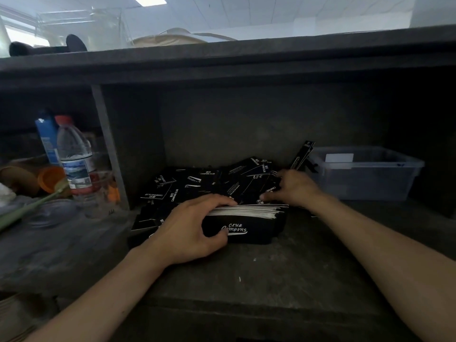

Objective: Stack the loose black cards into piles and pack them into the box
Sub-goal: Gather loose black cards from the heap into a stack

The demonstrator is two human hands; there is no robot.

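1. Two bare forearms reach in from the bottom edge across one dark, dusty shelf set in a dark cubby.
2. One left hand grasps one stack of cards at its left end, fingers curled over the top and thumb pressed on the front face; the stack shows white edges upward and a black face with white "CAMPING CLUB" lettering toward the camera.
3. One right hand lies just behind the stack's right end with fingers bent down onto one heap of loose cards; whether those fingers pinch a card or merely press cannot be told.
4. Loose black cards in the heap overlap at all angles, too many to count, filling the shelf behind and to the left of the stack and touching it.
5. One single card stands nearly upright at the heap's right edge, between the right hand and the box.
6. One clear plastic box sits on the shelf to the right of the heap, apart from the stack, with one white rectangle showing inside and no black cards visible in it.
7. One upright divider separates the cubby from the left compartment, where one water bottle with a red cap, one blue carton behind it and one orange lid stand among blurred clutter.
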